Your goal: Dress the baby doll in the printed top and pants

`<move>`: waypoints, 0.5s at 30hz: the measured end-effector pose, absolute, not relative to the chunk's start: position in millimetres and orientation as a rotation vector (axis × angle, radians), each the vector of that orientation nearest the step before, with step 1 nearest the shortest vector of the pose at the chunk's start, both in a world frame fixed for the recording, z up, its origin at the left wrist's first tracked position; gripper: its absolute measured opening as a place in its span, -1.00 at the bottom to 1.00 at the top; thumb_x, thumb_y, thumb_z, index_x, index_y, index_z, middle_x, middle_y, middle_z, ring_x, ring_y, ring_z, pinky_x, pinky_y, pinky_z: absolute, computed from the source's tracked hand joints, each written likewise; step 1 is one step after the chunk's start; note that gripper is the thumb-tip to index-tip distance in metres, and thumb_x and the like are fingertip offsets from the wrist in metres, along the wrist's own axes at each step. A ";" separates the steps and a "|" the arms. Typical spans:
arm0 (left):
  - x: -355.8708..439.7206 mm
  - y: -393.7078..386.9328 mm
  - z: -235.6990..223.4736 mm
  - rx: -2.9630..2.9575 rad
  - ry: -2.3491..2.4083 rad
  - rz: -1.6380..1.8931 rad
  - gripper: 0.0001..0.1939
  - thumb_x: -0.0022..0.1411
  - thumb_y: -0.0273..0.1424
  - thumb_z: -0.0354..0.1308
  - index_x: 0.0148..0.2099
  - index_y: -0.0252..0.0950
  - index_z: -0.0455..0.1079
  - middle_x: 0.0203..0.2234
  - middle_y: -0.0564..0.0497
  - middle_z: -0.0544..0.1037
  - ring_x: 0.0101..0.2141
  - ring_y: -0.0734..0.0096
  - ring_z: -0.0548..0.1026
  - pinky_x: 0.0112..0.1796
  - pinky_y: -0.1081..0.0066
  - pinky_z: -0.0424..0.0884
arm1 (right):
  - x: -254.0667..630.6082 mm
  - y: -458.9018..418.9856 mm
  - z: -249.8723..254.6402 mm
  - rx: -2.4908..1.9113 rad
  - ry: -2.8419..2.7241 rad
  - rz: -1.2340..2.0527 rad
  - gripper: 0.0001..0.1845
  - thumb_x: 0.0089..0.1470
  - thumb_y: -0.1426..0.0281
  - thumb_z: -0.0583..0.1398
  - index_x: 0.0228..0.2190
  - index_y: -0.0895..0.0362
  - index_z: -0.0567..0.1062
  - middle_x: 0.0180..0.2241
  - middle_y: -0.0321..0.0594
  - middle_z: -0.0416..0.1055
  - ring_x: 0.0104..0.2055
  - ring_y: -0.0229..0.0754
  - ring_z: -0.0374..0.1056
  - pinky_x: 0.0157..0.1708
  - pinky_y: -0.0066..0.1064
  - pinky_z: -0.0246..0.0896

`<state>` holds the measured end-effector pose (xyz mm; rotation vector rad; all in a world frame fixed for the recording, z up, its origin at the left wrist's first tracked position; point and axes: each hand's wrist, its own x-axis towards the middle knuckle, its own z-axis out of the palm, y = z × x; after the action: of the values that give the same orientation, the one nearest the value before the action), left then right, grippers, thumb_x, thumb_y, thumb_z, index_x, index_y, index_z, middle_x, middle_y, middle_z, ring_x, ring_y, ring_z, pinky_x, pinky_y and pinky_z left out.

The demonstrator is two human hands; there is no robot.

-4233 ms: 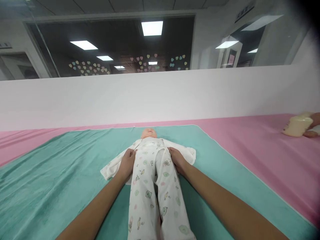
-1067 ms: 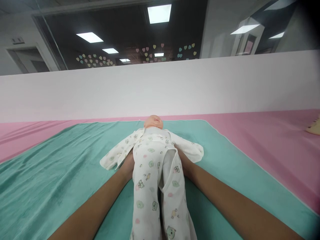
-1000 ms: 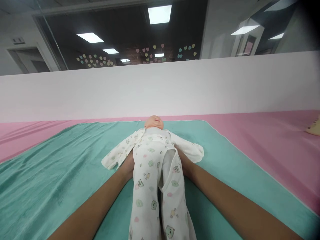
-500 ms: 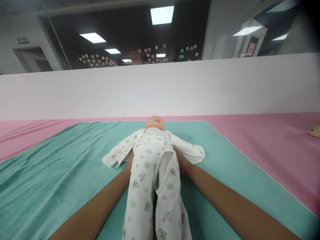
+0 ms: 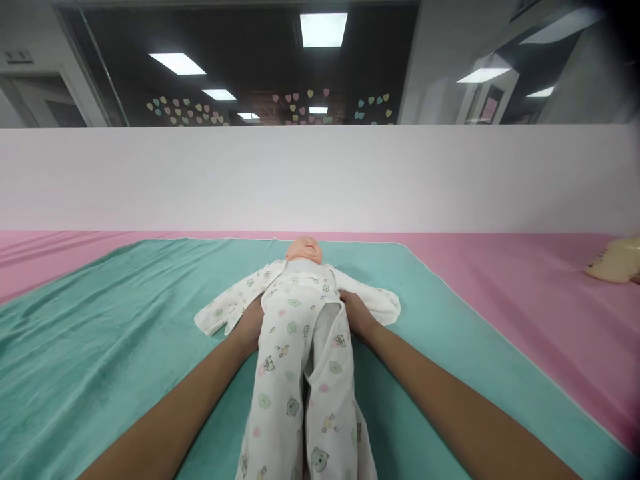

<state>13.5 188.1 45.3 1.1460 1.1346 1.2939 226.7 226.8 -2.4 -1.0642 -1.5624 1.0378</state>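
Doll (image 5: 304, 250) lies face up on the teal cloth (image 5: 100, 333), head toward 12 o'clock and legs toward 6, in patterned trousers (image 5: 280, 373) and a loose top (image 5: 240, 293) whose sleeves spread toward 8 and 4 o'clock. Our right hand (image 5: 250, 325) is against the waist at 9 o'clock and our left hand (image 5: 357, 315) at 3 o'clock. Our fingers pass out of sight behind cloth and body, so we cannot tell whether they are closed on the fabric or lie loose. For good handling, we judge, both hands should work level, with even, light pressure, so that the hips don't roll and the waistband sits straight. We'd watch that the top doesn't bunch under our wrists, and that nothing snags in the opening on the 5 o'clock leg. Away at 3 o'clock, a pale object (image 5: 615, 260) sits on pink cloth (image 5: 520, 280).
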 end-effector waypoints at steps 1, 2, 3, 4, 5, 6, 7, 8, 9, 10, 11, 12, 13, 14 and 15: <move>11.2 188.1 43.5 1.203 1.199 1.304 -0.82 -0.11 -0.45 0.25 -0.34 -0.27 0.47 -0.21 -0.04 0.51 0.02 0.02 0.25 0.02 0.29 0.14 | 228.8 226.2 -1.1 -1.137 -1.605 0.911 -0.87 -0.15 0.36 0.13 -0.60 0.12 0.45 -0.53 -0.28 0.39 -0.38 -0.14 0.23 -0.37 -0.35 0.08; 9.5 189.8 42.6 1.277 1.273 1.298 -0.84 -0.13 -0.44 0.24 -0.38 -0.28 0.48 -0.25 -0.05 0.53 -0.01 0.00 0.28 0.00 0.28 0.16 | 230.6 225.6 -0.3 -1.197 -1.626 0.806 -0.85 -0.13 0.36 0.11 -0.61 0.12 0.43 -0.55 -0.29 0.38 -0.41 -0.15 0.22 -0.40 -0.36 0.06; 8.0 192.7 41.9 1.363 1.349 1.274 -0.86 -0.12 -0.41 0.20 -0.40 -0.28 0.48 -0.29 -0.05 0.55 -0.06 0.00 0.33 -0.05 0.28 0.21 | 232.0 225.1 0.0 -1.238 -1.621 0.745 -0.83 -0.11 0.36 0.09 -0.60 0.12 0.43 -0.56 -0.30 0.37 -0.43 -0.17 0.22 -0.42 -0.38 0.06; 6.6 196.2 41.2 1.449 1.422 1.235 -0.86 -0.10 -0.38 0.16 -0.41 -0.29 0.47 -0.34 -0.05 0.55 -0.12 0.02 0.37 -0.12 0.27 0.26 | 233.1 224.6 0.2 -1.263 -1.598 0.708 -0.82 -0.09 0.35 0.07 -0.57 0.11 0.43 -0.55 -0.31 0.37 -0.43 -0.18 0.23 -0.44 -0.39 0.06; 5.1 199.8 40.3 1.527 1.492 1.194 -0.84 -0.08 -0.35 0.11 -0.43 -0.29 0.46 -0.38 -0.04 0.56 -0.19 0.05 0.41 -0.20 0.29 0.30 | 233.8 224.3 0.3 -1.276 -1.570 0.686 -0.82 -0.06 0.33 0.06 -0.53 0.10 0.44 -0.53 -0.32 0.38 -0.43 -0.18 0.24 -0.43 -0.39 0.07; 3.4 203.1 38.9 1.583 1.550 1.162 -0.82 -0.06 -0.32 0.07 -0.44 -0.29 0.45 -0.40 -0.02 0.56 -0.26 0.09 0.43 -0.28 0.31 0.31 | 234.2 224.0 0.6 -1.278 -1.548 0.670 -0.81 -0.03 0.31 0.06 -0.48 0.09 0.45 -0.50 -0.32 0.40 -0.41 -0.18 0.26 -0.41 -0.39 0.09; 1.6 205.8 37.4 1.611 1.595 1.145 -0.79 -0.03 -0.30 0.04 -0.45 -0.29 0.45 -0.43 -0.01 0.55 -0.31 0.13 0.43 -0.34 0.34 0.31 | 234.4 223.7 1.1 -1.272 -1.538 0.652 -0.79 0.00 0.29 0.05 -0.44 0.08 0.45 -0.47 -0.32 0.41 -0.39 -0.18 0.28 -0.39 -0.39 0.11; 0.0 207.7 35.8 1.628 1.642 1.138 -0.76 0.01 -0.27 0.01 -0.46 -0.29 0.43 -0.46 0.01 0.55 -0.35 0.17 0.43 -0.39 0.36 0.30 | 234.4 223.6 1.9 -1.261 -1.540 0.628 -0.78 0.02 0.26 0.05 -0.40 0.07 0.45 -0.43 -0.31 0.42 -0.36 -0.18 0.29 -0.35 -0.38 0.12; -1.5 208.6 34.3 1.643 1.686 1.139 -0.72 0.04 -0.23 -0.02 -0.47 -0.29 0.43 -0.49 0.02 0.53 -0.38 0.20 0.42 -0.42 0.38 0.28 | 234.3 223.7 2.9 -1.243 -1.556 0.595 -0.77 0.03 0.25 0.04 -0.38 0.06 0.45 -0.40 -0.30 0.42 -0.33 -0.17 0.30 -0.32 -0.37 0.13; -2.6 208.8 33.1 1.661 1.722 1.147 -0.68 0.07 -0.20 -0.05 -0.47 -0.28 0.42 -0.51 0.03 0.52 -0.39 0.22 0.41 -0.43 0.39 0.27 | 234.2 224.0 4.0 -1.217 -1.584 0.557 -0.77 0.05 0.24 0.04 -0.38 0.06 0.45 -0.37 -0.29 0.42 -0.30 -0.17 0.30 -0.29 -0.36 0.13; -3.4 208.5 32.3 1.688 1.746 1.162 -0.65 0.10 -0.17 -0.07 -0.45 -0.28 0.42 -0.50 0.03 0.52 -0.39 0.23 0.41 -0.42 0.39 0.27 | 234.2 224.7 5.2 -1.186 -1.617 0.520 -0.77 0.05 0.25 0.04 -0.37 0.05 0.45 -0.35 -0.29 0.41 -0.28 -0.18 0.29 -0.26 -0.36 0.12; -3.8 207.9 31.9 1.721 1.765 1.181 -0.63 0.13 -0.16 -0.09 -0.42 -0.27 0.43 -0.48 0.03 0.53 -0.37 0.23 0.41 -0.40 0.38 0.27 | 234.4 225.8 6.6 -1.154 -1.647 0.492 -0.77 0.06 0.26 0.04 -0.37 0.05 0.46 -0.33 -0.28 0.40 -0.26 -0.18 0.29 -0.23 -0.36 0.12; -4.0 207.4 31.8 1.758 1.781 1.205 -0.63 0.14 -0.15 -0.10 -0.38 -0.26 0.43 -0.44 0.02 0.53 -0.35 0.23 0.42 -0.37 0.37 0.28 | 234.9 227.4 8.2 -1.127 -1.672 0.477 -0.78 0.06 0.27 0.04 -0.38 0.05 0.46 -0.32 -0.28 0.40 -0.24 -0.18 0.28 -0.22 -0.35 0.12; -4.2 207.3 31.9 1.804 1.789 1.230 -0.63 0.16 -0.15 -0.11 -0.34 -0.25 0.43 -0.40 0.01 0.53 -0.33 0.23 0.42 -0.34 0.36 0.28 | 235.7 229.6 10.0 -1.107 -1.695 0.474 -0.78 0.07 0.27 0.04 -0.39 0.04 0.46 -0.32 -0.28 0.39 -0.24 -0.18 0.27 -0.21 -0.35 0.11; -4.5 207.8 32.0 1.868 1.786 1.255 -0.65 0.17 -0.17 -0.10 -0.28 -0.24 0.43 -0.35 0.01 0.53 -0.30 0.24 0.42 -0.29 0.34 0.29 | 236.7 232.4 12.3 -1.093 -1.717 0.476 -0.78 0.07 0.26 0.04 -0.40 0.04 0.45 -0.32 -0.28 0.39 -0.22 -0.18 0.27 -0.19 -0.34 0.11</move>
<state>-4.5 207.8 32.0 1.8676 1.7862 1.2550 236.7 232.4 12.3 -1.0932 -1.7169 0.4758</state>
